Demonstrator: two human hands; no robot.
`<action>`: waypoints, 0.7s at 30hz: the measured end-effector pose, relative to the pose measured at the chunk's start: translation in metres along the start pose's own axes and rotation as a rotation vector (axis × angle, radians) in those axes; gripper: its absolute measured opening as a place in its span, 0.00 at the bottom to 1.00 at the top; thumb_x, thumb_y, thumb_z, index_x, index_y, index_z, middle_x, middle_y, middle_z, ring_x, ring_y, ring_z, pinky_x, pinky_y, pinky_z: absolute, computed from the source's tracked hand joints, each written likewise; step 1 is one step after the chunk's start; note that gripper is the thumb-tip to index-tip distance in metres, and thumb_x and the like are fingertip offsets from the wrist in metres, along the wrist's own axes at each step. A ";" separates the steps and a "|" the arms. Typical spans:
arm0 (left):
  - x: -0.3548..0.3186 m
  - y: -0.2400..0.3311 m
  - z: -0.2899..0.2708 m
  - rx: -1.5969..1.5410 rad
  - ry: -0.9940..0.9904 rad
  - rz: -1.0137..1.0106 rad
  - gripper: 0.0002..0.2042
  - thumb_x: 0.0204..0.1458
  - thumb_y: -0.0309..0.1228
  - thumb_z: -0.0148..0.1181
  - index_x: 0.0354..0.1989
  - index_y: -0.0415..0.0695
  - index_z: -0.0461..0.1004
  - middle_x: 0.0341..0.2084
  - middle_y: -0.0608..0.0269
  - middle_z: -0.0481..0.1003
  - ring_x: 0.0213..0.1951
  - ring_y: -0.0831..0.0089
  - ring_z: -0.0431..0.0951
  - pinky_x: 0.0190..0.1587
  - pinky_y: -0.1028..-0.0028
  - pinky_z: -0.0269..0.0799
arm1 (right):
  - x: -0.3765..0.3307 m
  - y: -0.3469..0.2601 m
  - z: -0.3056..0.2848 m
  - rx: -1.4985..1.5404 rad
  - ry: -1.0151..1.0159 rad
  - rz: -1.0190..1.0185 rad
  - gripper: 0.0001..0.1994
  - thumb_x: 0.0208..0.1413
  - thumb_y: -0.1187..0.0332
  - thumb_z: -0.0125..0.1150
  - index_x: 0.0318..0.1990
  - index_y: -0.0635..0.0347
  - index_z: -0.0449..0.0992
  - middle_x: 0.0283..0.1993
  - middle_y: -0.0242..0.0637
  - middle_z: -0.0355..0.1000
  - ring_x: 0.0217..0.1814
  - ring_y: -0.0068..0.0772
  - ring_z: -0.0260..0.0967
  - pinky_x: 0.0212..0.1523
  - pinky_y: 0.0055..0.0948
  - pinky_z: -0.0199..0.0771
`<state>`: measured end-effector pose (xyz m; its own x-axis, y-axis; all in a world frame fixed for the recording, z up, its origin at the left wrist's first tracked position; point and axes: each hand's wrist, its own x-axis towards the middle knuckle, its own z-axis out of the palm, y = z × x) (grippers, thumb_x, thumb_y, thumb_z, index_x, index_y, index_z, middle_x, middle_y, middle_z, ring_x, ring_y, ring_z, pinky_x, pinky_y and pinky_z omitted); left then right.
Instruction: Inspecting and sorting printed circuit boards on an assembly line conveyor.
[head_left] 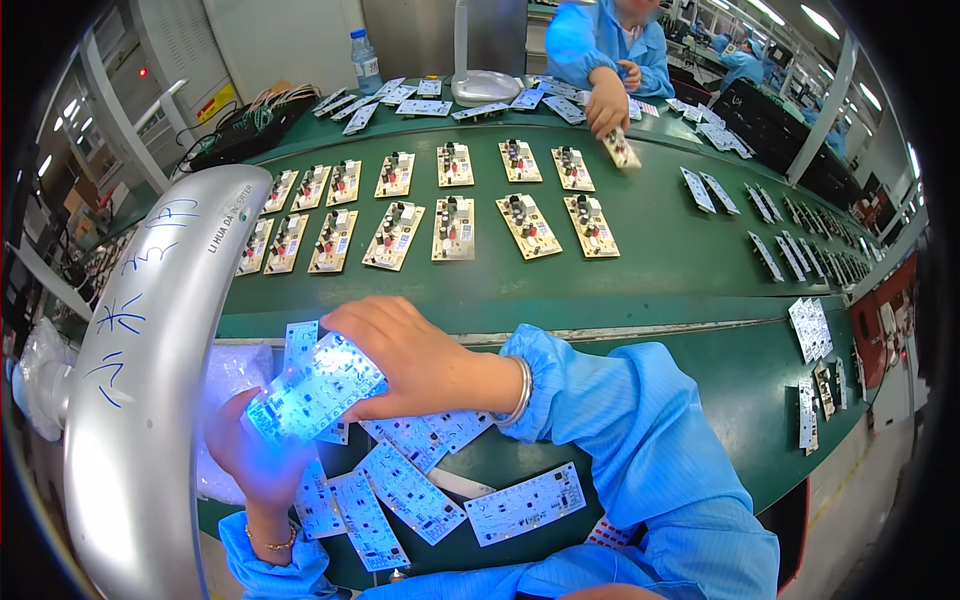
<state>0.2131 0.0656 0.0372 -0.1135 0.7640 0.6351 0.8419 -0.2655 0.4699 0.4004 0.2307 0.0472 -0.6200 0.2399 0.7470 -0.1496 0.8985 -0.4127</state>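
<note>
Under blue-white light I hold a circuit board [325, 385] tilted between both hands, its small parts facing up. My left hand [250, 455] grips the lower left end and is tinted blue by the glow. My right hand [410, 355] pinches the upper right end, thumb below and fingers over the far edge. Beneath lie several loose circuit boards, among them one overlapping others [410, 490] and one at the right of the group [527, 503]. Another board [300, 340] shows just behind the held one.
A silver lamp head [150, 350] stands close on my left, beside clear bubble wrap [225, 480]. Beyond, rows of boards [455, 228] rest on a green conveyor belt [660, 260]. Across it, a person's hand [607, 105] holds a board [621, 150]. A bottle [365, 62] stands at the back.
</note>
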 end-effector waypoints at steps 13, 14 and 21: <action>-0.001 0.001 0.007 0.076 -0.015 0.115 0.43 0.36 0.31 0.63 0.57 0.41 0.37 0.47 0.49 0.58 0.49 0.61 0.60 0.52 0.65 0.54 | -0.013 0.010 0.000 -0.071 -0.054 -0.005 0.34 0.34 0.54 0.63 0.48 0.64 0.59 0.47 0.44 0.59 0.48 0.45 0.56 0.48 0.38 0.55; -0.002 0.003 0.007 0.078 -0.016 0.112 0.43 0.36 0.31 0.63 0.57 0.41 0.37 0.47 0.49 0.58 0.49 0.61 0.60 0.52 0.65 0.54 | -0.014 0.010 0.001 -0.061 -0.063 0.001 0.34 0.34 0.54 0.63 0.48 0.64 0.59 0.48 0.44 0.59 0.48 0.44 0.56 0.48 0.38 0.54; -0.002 0.012 0.017 0.085 0.140 -0.078 0.34 0.34 0.52 0.57 0.44 0.35 0.61 0.42 0.54 0.63 0.45 0.62 0.63 0.54 0.65 0.45 | -0.016 0.025 0.021 -0.041 -0.084 -0.005 0.33 0.31 0.54 0.64 0.46 0.61 0.63 0.43 0.44 0.64 0.46 0.46 0.60 0.46 0.38 0.57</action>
<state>0.2325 0.0705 0.0309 -0.2475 0.6898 0.6804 0.8684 -0.1534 0.4715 0.3899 0.2412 0.0142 -0.6821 0.2049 0.7019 -0.1222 0.9145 -0.3857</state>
